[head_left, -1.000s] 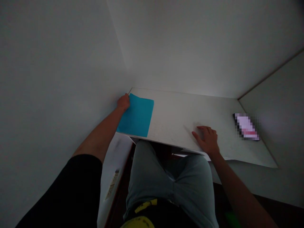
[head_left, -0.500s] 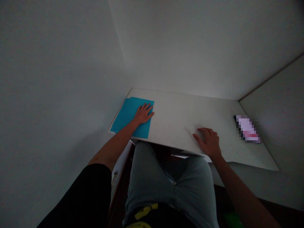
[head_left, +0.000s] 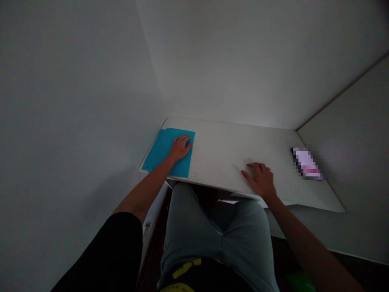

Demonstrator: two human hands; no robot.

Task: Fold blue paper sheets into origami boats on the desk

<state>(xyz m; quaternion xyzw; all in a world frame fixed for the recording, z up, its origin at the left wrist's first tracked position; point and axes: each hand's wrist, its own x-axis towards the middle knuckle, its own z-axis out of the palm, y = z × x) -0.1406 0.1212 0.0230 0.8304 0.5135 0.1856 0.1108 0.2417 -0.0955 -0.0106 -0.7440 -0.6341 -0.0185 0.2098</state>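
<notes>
Head view, Inspector: Where is the principal item located, and how is it being handled?

Technician: A flat, bright blue rectangular sheet (head_left: 161,152), possibly a plastic folder, is positioned at the left end of the white laminate tabletop (head_left: 219,150). Its lower corner is placed close to the front edge. A doubled edge is shown at its left side, though the number of layers cannot be determined. The left hand (head_left: 180,148) is laid palm-down on the sheet, with the fingers spread and directed toward its right edge. Nothing is pinched.

Inspector: What is the state of the other hand?

Technician: The right hand (head_left: 260,180) is placed on the bare tabletop near the front edge, well apart from the sheet. The fingers (head_left: 251,166) are loosely curved and no object is held. Whether pressure is being applied cannot be determined.

Inspector: Which step is in hand, and what is required next?

Technician: The sheet is judged to be in the flat-holding step. Because it lies flat, any lift would require an edge to be freed and pinched.

Inspector: What else is present?

Technician: A flat, dark-edged object (head_left: 306,163), obscured by pixelation, is placed at the far right of the tabletop. Grey-green trousers (head_left: 212,231) are visible below the front edge, and a black sleeve (head_left: 106,251) is visible on the left arm.
</notes>
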